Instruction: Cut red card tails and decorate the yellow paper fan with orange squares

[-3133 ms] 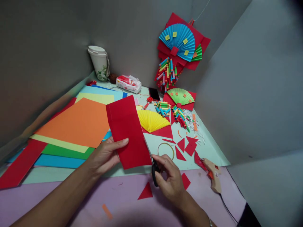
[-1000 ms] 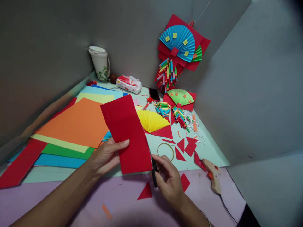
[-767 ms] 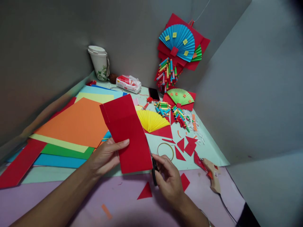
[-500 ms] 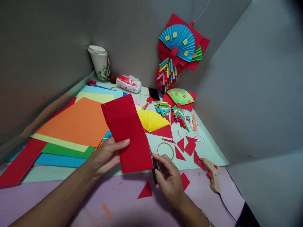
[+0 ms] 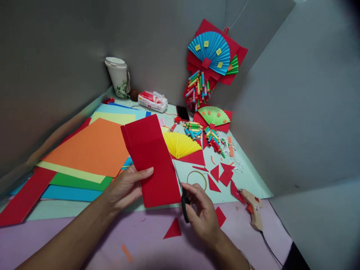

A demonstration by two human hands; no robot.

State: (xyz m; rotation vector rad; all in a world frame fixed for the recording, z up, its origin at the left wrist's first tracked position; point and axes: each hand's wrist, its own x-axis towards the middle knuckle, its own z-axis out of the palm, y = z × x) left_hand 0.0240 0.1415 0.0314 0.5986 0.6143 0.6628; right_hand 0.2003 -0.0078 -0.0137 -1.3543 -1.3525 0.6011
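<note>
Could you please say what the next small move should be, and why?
Perhaps snip the red paper along its right edge: the left hand holds it, and the scissors in the right hand have their blades beside that edge.

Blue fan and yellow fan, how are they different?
The blue fan hangs up high, while the yellow fan lies on the table. The blue fan has little yellow squares on it; none show on the yellow fan. Both are made of pleated folds and have red paper behind them.
</note>
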